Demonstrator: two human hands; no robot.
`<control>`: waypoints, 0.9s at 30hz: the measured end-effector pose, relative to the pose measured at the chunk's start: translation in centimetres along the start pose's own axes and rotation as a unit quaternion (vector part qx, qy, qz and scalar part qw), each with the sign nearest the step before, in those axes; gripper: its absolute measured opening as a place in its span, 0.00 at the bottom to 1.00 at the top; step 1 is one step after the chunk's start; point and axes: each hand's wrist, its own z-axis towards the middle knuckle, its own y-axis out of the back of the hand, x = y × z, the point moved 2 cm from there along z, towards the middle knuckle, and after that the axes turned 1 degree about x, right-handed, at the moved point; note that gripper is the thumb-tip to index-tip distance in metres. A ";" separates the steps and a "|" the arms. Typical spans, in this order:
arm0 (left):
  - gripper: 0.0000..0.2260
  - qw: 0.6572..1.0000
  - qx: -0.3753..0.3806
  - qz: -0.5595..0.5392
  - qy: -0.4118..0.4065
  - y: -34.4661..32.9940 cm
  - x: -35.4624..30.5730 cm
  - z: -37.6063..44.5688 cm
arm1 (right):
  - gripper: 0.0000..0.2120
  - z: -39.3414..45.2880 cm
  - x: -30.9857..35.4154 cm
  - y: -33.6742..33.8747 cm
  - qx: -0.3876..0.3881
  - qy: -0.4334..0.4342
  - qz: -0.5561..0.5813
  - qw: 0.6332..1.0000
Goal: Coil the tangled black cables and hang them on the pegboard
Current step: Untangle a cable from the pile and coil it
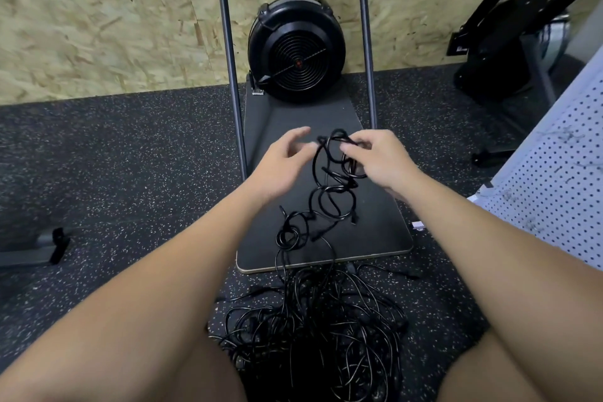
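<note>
A heap of tangled black cables (319, 330) lies on the speckled floor between my knees. From it a knotted strand of black cable (329, 199) rises in loops up to my hands. My right hand (375, 157) pinches the top loops of that strand with curled fingers. Just left of those loops my left hand (280, 163) hovers, its fingers loosely spread; whether its fingertips touch the cable is blurred. A white pegboard (554, 179) leans at the right edge.
A black machine base plate (385, 225) lies under the raised strand, with a round black fan housing (297, 49) and two upright grey poles (228, 52) behind it. More black gym equipment (502, 52) stands at the back right. An OSB wall closes the back.
</note>
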 end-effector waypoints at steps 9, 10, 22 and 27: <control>0.20 0.986 0.084 0.144 -0.013 -1.9 1.4 -1.3 | 0.09 -0.3 3.1 1.3 0.013 -0.121 0.443 0.888; 0.18 0.980 0.101 0.170 -0.008 -2.1 1.8 -1.5 | 0.10 -0.3 3.6 1.7 0.017 -0.125 0.477 0.870; 0.23 0.986 0.162 -0.047 0.011 -1.4 -1.0 -3.5 | 0.14 -2.3 2.3 2.9 0.008 -0.134 0.467 0.874; 0.22 0.960 0.183 -0.209 0.041 -1.6 -1.6 -3.5 | 0.20 -2.7 1.2 2.7 0.010 -0.155 0.447 0.881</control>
